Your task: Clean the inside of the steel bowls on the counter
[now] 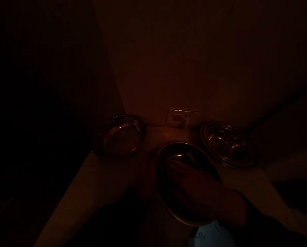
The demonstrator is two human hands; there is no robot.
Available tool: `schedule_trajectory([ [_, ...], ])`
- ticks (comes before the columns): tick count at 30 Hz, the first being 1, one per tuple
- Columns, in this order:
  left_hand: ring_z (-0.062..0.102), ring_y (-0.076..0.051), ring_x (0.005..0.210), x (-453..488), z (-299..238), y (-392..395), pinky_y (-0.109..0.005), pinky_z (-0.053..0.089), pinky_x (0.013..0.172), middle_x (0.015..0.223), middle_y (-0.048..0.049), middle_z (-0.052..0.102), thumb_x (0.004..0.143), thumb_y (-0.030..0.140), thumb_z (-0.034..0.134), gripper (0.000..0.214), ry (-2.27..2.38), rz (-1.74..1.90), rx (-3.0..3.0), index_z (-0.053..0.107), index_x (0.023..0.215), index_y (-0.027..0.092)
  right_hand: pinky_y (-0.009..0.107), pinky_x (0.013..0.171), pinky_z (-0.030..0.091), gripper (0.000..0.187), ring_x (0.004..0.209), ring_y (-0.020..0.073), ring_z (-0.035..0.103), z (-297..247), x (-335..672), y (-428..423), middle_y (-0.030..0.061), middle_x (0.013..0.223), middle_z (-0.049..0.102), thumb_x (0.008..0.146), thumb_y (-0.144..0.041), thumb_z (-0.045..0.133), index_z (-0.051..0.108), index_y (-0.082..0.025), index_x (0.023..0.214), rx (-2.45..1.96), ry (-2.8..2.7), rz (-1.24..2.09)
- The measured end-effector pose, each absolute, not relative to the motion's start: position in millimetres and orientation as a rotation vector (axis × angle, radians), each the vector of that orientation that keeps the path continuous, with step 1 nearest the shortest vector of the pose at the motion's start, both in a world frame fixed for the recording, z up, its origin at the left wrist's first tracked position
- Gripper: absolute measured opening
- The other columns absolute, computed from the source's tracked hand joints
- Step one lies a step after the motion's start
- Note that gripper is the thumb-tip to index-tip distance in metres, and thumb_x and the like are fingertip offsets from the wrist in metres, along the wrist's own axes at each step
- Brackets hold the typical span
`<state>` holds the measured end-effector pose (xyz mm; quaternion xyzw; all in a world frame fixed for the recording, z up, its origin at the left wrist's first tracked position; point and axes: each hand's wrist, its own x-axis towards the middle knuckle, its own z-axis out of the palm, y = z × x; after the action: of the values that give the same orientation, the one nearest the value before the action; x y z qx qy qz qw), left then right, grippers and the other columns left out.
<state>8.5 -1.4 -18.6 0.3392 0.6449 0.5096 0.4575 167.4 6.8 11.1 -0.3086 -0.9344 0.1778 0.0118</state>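
Note:
The scene is very dark. A round metal bowl (pixel 184 223) stands at the front middle of the table, tilted slightly in view. At its left rim is my left hand (pixel 147 175), dim, with its fingers curled against the side of the bowl. My right hand (pixel 185 176) reaches down into the bowl from the right, fingers bent together and pointing left. Whatever lies under those fingers is hidden. Just beyond them, inside the bowl, shows a small pale patch (pixel 190 158) whose kind I cannot make out.
A shiny metal bowl (pixel 139 145) stands at the back left of the wooden table (pixel 76 187). At the back right are stacked metal bowls or plates (pixel 226 161). A wall socket (pixel 177 117) with something plugged in sits behind. Pale patterned fabric (pixel 215 233) shows below.

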Motion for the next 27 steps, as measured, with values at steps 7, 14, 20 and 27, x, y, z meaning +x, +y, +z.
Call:
schedule_trajectory([
  [7,0.063,-0.023,0.105,9.0,-22.9,-2.4,-0.037,0.046,0.095,0.112,-0.0061,0.070,0.085,0.035,0.048,0.030,1.535,1.267,0.785,0.067,0.104,0.021,0.037,0.111,0.037,0.041,0.130,0.0223,0.045,24.1,168.7,0.7,0.0114,0.135,0.057,0.095,-0.022,0.044,0.052,-0.015,0.135,-0.811,-2.962,0.765],
  [14,0.063,-0.024,0.103,6.5,-17.5,-3.0,-0.039,0.044,0.096,0.109,-0.0060,0.071,0.085,0.035,0.048,0.031,1.565,1.213,0.820,0.067,0.104,0.020,0.038,0.105,0.043,0.042,0.129,0.0245,0.048,15.7,162.8,4.3,0.0139,0.137,0.055,0.091,-0.014,0.046,0.054,-0.012,0.132,-0.927,-2.953,0.615],
  [20,0.064,-0.023,0.101,7.6,-14.4,-1.7,-0.038,0.045,0.095,0.106,-0.0058,0.072,0.085,0.035,0.047,0.030,1.559,1.230,0.834,0.067,0.102,0.020,0.044,0.101,0.047,0.041,0.124,0.0282,0.054,9.3,167.8,20.6,0.0192,0.137,0.054,0.091,-0.016,0.045,0.055,-0.008,0.130,-1.015,-2.872,0.433],
  [27,0.064,-0.024,0.099,9.0,-19.3,-2.8,-0.038,0.047,0.091,0.107,-0.0062,0.072,0.084,0.037,0.050,0.031,1.595,1.261,0.773,0.068,0.103,0.020,0.037,0.107,0.040,0.038,0.127,0.0229,0.050,18.2,163.4,8.6,0.0133,0.127,0.062,0.087,-0.013,0.048,0.060,-0.013,0.123,-0.802,-2.935,0.656],
])
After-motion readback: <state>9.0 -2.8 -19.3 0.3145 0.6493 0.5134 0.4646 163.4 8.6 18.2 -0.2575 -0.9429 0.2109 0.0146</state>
